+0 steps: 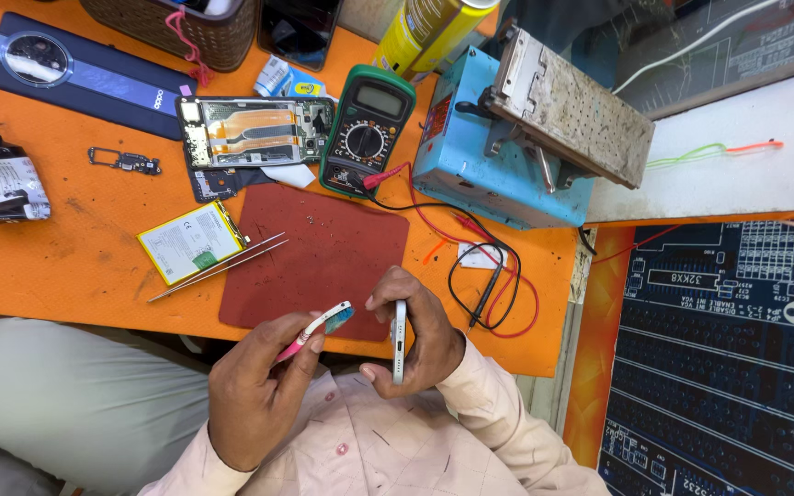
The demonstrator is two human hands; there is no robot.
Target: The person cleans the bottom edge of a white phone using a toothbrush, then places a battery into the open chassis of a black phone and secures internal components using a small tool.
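- Holding a white phone on edge in the right hand, thumb and fingers wrapped round it, port end facing the camera, just off the near edge of the orange table.
- The left hand is pinched shut on a small toothbrush with a pink handle and white head, the head sitting right beside the phone, can't tell if it's actually touching.
- A dark red work mat sits at the near edge, just past both hands.
- Tweezers lie at the mat's left side, next to a loose yellow-green battery.
- Further back there's an opened phone frame with its insides showing, and a blue back cover up in the far left corner.
- A green multimeter stands behind the mat, red and black leads looping toward the right edge.
- A blue machine with a worn metal plate takes up the far right.
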